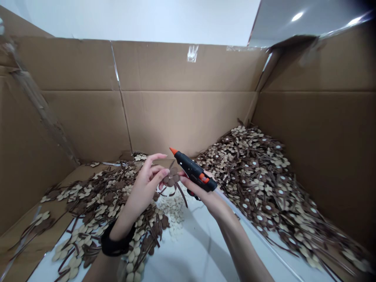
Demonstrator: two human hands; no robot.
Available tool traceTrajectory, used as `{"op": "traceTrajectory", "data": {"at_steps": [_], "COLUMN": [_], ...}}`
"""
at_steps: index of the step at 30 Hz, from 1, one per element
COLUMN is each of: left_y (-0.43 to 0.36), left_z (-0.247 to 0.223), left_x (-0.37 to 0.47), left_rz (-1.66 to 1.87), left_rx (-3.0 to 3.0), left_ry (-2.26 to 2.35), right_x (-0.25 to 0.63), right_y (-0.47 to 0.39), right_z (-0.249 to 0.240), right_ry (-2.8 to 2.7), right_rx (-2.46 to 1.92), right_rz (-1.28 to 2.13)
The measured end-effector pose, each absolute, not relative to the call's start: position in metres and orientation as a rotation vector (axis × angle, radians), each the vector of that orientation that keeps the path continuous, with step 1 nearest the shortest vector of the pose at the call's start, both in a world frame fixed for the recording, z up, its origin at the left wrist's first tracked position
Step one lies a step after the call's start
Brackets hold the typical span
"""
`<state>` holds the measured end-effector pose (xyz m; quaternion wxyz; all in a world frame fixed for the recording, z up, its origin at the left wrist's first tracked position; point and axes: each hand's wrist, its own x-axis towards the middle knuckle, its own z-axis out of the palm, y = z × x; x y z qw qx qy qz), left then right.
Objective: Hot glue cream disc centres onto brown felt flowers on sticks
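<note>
Near the middle of the head view, my left hand [149, 180] pinches a brown flower piece [172, 178] with thin dark strips hanging below it. Fingertips of my right hand [202, 192] touch the flower's right edge, while that same hand holds a black glue gun [194, 170]. The gun's orange tip points up and to the left, above the flower. A pile of small cream pieces [173, 209] lies on the white table surface just below the hands.
Brown and cream flowers with strips are heaped on the left [100, 199], and a taller heap with white dots rises on the right [258, 176]. Cardboard walls [188, 109] enclose the back and sides. The white tabletop [194, 243] shows between the arms.
</note>
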<state>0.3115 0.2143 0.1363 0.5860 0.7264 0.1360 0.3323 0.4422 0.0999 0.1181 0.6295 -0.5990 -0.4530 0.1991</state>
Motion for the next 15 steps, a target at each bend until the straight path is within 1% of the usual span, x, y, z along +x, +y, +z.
{"op": "traceTrajectory", "data": {"at_steps": [5,8,10,12,13,15], "left_y": [0.211,0.217,0.231,0.249,0.259,0.274], "left_z": [0.134,0.126,0.113,0.094,0.082,0.056], "left_x": [0.318,0.326,0.334,0.342,0.345,0.351], "left_rz": [0.826,0.875,0.85,0.661,0.477,0.204], "left_rx": [1.638,1.654,1.794,2.112,2.328,2.494], "left_ry": [0.294,0.291,0.333,0.395,0.42,0.44], "right_x": [0.447,0.451,0.455,0.46,0.462,0.468], "right_y": [0.099,0.099,0.099,0.097,0.096,0.093], "right_z": [0.113,0.11,0.111,0.114,0.117,0.121], "right_ry": [-0.97,-0.846,-0.734,-0.636,-0.595,-0.53], "right_rx": [-1.372,-1.341,-1.3,-1.228,-1.186,-1.111], "right_rz": [0.562,0.549,0.506,0.447,0.413,0.359]}}
